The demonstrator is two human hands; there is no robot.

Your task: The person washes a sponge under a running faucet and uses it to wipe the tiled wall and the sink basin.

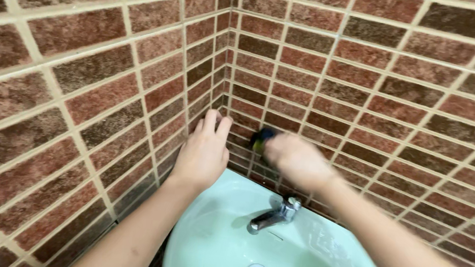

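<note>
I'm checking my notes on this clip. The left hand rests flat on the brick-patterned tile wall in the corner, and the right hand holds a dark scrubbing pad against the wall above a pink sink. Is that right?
Not quite: the sink is pale green, not pink, as the head view shows. The rest stands: the left hand rests flat on the brick-patterned tile wall in the corner, and the right hand holds a dark scrubbing pad against the wall above it.

Even, soft indoor light is falling across the scene without harsh shadows. The right hand (pixel 296 160) is smearing with motion blur; pale glare is gleaming on the basin (pixel 318 260), and tile lines are bowing toward the edges.
</note>
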